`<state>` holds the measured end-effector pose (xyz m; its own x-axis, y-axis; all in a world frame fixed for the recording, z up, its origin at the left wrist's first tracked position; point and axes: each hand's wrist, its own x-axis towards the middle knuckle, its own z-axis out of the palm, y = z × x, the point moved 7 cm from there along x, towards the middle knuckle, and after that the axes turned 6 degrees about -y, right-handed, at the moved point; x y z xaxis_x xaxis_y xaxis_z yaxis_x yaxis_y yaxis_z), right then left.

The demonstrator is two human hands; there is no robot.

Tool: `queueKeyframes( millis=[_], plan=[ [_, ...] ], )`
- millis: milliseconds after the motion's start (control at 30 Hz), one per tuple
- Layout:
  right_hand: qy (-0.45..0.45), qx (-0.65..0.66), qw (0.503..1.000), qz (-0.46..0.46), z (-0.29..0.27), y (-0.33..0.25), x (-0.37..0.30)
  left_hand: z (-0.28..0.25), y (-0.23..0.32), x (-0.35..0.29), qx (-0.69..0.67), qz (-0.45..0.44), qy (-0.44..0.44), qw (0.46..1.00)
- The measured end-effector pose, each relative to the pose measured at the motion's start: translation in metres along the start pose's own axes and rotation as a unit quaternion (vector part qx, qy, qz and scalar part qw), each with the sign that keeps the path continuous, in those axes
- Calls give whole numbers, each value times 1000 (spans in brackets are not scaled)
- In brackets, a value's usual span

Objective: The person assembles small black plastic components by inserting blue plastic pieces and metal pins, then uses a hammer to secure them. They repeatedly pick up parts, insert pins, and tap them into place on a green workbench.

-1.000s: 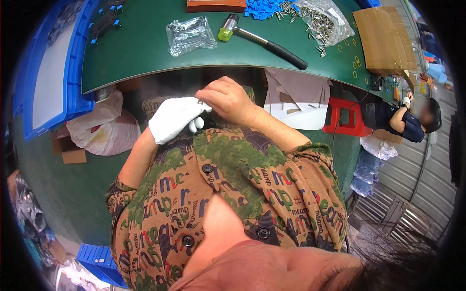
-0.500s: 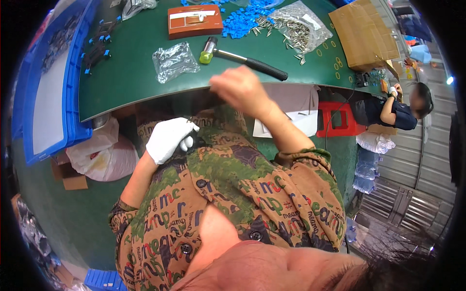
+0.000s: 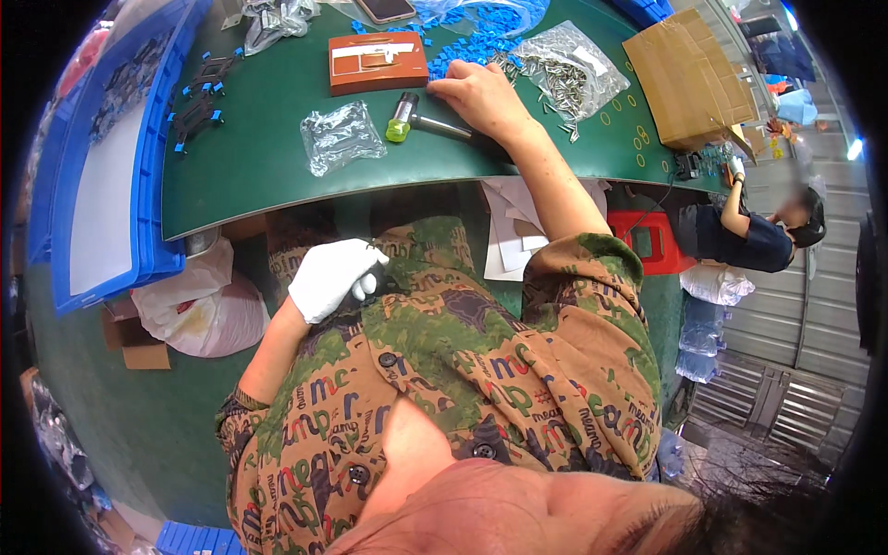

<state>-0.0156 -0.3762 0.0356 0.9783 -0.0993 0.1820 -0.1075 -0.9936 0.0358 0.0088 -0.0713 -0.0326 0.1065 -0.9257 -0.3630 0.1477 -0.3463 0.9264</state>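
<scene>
1. Nearest, against a patterned shirt [image 3: 444, 370] in brown and green: left hand [image 3: 331, 276] in a white glove, fingers curled together below the table edge, nothing seen held.
2. Lower left, on the floor: a white plastic bag [image 3: 199, 301] beside a small cardboard box [image 3: 139, 347].
3. Further out, on the green table [image 3: 240, 176]: a crumpled clear plastic bag [image 3: 340, 136], empty-looking, just left of the hammer.
4. Next to it: hammer [image 3: 435, 125] lying flat near the table's front edge, head with a yellow-green face toward the left, dark handle running right and vanishing under the palm.
5. Over the handle: bare right hand [image 3: 481, 97], palm down, fingers spread slightly and resting on the table and handle; cannot tell whether clamped on it.
6. Beyond the hammer: a brown rectangular block [image 3: 377, 63] with pale pieces on top, lying flat.
7. Farther right: a clear bag of small metal parts [image 3: 572, 69], some spilled out; a heap of blue plastic pieces [image 3: 476, 32] behind the hand.
8. Far right: a cardboard box [image 3: 689, 74]; far left: a blue tray [image 3: 102, 185].
</scene>
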Motion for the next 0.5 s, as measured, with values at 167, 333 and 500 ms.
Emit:
queueKeyframes(
  millis=[167,333,500],
  plan=[
    [-8,-18,997,-81,-21,2,-19,-1,0,2,34,12,-17,999],
    [12,37,997,62,-26,24,-27,1,3,4,41,7,-24,999],
    [-48,78,991,102,-11,16,-25,2,3,3,26,5,-22,999]
  ],
)
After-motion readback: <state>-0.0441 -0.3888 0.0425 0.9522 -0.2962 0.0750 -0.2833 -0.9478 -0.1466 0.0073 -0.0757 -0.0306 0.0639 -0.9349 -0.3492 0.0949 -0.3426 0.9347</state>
